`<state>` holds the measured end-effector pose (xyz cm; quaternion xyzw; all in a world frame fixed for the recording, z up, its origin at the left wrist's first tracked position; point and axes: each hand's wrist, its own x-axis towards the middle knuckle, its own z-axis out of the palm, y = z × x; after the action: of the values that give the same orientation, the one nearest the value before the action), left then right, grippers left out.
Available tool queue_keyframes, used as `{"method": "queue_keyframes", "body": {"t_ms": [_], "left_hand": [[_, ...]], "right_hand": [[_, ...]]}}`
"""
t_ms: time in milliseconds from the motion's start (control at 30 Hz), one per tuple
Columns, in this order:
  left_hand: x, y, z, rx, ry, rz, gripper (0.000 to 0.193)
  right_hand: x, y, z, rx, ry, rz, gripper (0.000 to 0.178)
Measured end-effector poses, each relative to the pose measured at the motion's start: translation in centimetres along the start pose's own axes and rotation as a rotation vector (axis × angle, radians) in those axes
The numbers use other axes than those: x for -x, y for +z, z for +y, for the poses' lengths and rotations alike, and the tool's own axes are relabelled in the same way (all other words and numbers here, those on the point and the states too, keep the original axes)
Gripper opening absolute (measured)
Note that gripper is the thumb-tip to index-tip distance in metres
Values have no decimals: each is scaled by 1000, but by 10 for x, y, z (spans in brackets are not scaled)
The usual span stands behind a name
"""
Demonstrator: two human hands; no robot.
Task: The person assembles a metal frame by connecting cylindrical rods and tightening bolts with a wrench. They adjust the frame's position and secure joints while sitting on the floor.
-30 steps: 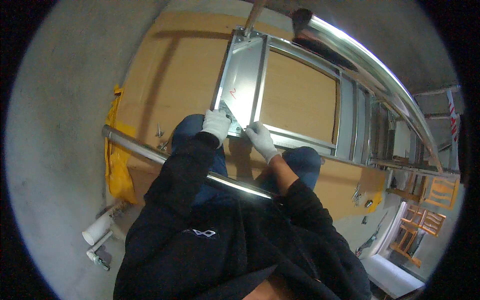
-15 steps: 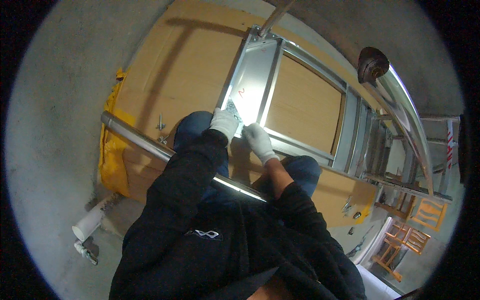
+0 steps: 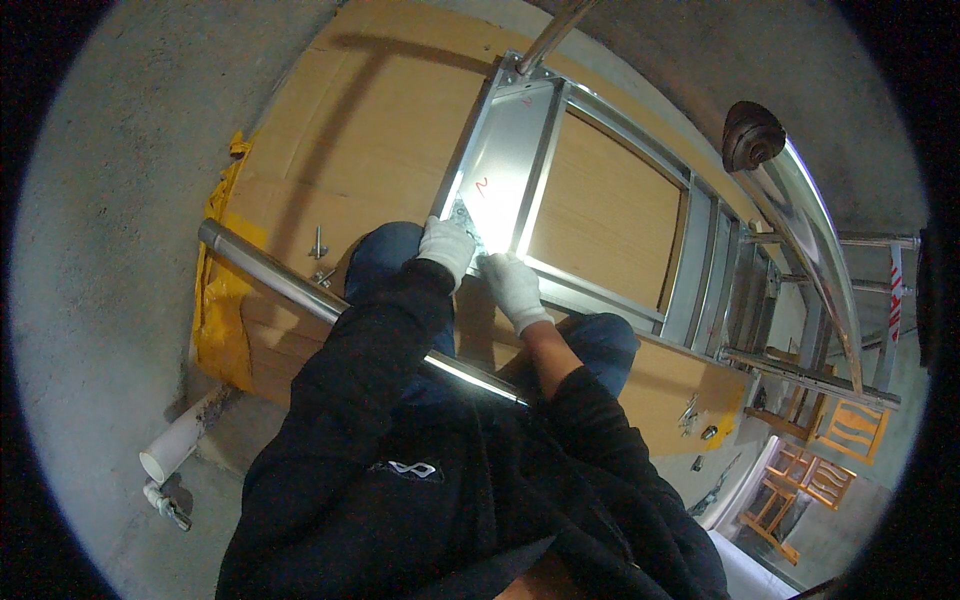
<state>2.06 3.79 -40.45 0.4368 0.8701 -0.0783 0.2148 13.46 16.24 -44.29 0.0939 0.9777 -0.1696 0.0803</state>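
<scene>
My left hand [image 3: 446, 245], in a white glove, is closed round the near left corner of a silvery metal frame [image 3: 541, 180], beside a small grey bracket plate [image 3: 463, 217]. Right next to it my right hand [image 3: 514, 288], gloved too, pinches at the near edge of the same corner. Whatever lies between its fingers is hidden. Flat sheet metal [image 3: 503, 130] with red marks fills the end section of the frame. A shiny round tube [image 3: 280, 276] runs from the left and passes across my legs.
Cardboard [image 3: 390, 120] lies under the frame, with yellow plastic [image 3: 222, 335] at its left edge. Loose bolts [image 3: 318, 243] lie left of my knee, more hardware [image 3: 690, 415] at the right. A curved polished tube [image 3: 815, 220] rises at the right. Wooden chairs [image 3: 850, 430] stand beyond.
My right hand has shifted very slightly left and nearer to me at the frame corner. The left hand keeps its place, and the view has moved a little.
</scene>
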Motion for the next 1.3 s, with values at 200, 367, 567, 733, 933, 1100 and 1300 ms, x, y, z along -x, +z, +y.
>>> {"method": "queue_keyframes", "body": {"t_ms": [200,367,567,733,933,1100,1300], "left_hand": [[-7,3,-5,83,-25,-42,20],[-16,2,-15,322,-124,-5,21],[-6,-20,-22,443,-475,353,32],[-16,-21,-36,420,-308,7,34],[-29,-4,-40,460,-325,21,34],[-28,-9,-35,456,-330,29,35],[-29,-7,-37,464,-321,35,34]], "right_hand": [[1,-9,-8,12,4,10,18],[1,-17,-21,41,99,-63,18],[0,-10,-29,40,233,-142,21],[-3,-1,-22,14,226,-142,26],[-12,-24,-7,100,-91,-249,27],[-28,-20,15,219,-258,-392,22],[-6,-26,-5,185,-60,-344,22]]}}
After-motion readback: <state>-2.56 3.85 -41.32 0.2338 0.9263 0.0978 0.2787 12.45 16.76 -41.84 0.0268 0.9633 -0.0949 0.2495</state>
